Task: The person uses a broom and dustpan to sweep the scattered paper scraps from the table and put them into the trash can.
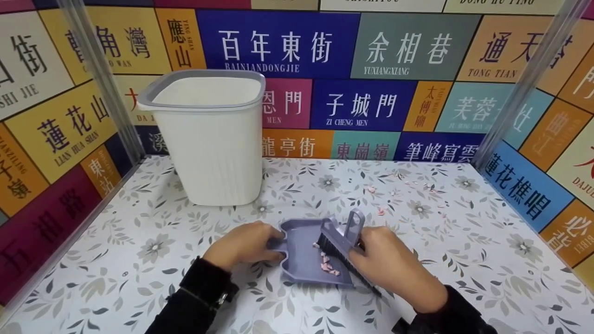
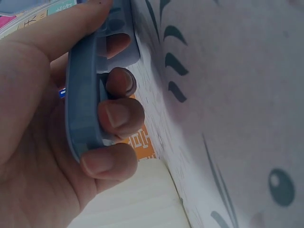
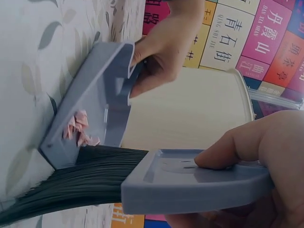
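Observation:
My left hand (image 1: 246,246) grips the handle (image 2: 85,99) of a grey-purple dustpan (image 1: 299,260), fingers curled round it. Pink scraps (image 3: 78,126) lie inside the pan near its front lip. In my right hand (image 1: 392,262) is a matching hand brush (image 1: 343,236), its thumb pressed along the top of the brush body in the right wrist view. The dark bristles (image 3: 90,175) slant down across the dustpan's open edge, right beside the scraps.
A white bin (image 1: 213,153) with a grey rim stands behind the dustpan, to the left. More pink scraps (image 1: 380,211) are scattered on the leaf-patterned tabletop (image 1: 464,250) at the back right. Panels with street names (image 1: 283,44) enclose the back and sides.

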Demonstrator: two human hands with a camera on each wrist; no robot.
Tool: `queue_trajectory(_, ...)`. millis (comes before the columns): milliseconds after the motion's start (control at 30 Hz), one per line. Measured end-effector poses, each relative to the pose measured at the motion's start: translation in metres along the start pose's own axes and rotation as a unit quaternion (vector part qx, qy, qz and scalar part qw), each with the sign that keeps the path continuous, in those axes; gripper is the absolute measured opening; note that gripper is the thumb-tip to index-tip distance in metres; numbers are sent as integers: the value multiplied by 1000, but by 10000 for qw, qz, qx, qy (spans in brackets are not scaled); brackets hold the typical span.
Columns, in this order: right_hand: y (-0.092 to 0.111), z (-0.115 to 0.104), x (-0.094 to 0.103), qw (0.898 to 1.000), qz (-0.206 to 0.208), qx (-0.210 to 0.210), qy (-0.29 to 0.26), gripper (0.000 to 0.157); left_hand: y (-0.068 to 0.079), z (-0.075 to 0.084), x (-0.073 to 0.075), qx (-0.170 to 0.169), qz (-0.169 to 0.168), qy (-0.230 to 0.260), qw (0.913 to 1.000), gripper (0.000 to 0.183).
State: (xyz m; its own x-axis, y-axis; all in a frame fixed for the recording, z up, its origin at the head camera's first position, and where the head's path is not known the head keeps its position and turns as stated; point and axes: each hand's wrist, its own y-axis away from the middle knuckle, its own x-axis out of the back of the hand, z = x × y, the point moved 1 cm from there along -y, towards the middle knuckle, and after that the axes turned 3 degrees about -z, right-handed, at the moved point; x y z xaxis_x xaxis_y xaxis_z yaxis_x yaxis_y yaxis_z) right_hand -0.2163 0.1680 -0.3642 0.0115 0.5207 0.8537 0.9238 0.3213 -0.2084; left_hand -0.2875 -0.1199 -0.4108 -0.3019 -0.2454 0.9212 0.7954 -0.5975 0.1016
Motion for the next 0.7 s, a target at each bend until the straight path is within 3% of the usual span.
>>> queue_trajectory(233,5,-11,-11,9994,205,229,-163,4,0,-1,0,-76,-5,-91,9999,23)
queue_trajectory(467,8,-16,-16,9974,311,584,-297,10,2,0,0,29,3,251,9997,13)
queue_trajectory(700,8,-14,-5,9980,171,446,-412,16,2,0,0,39,-5,147,9999,18)
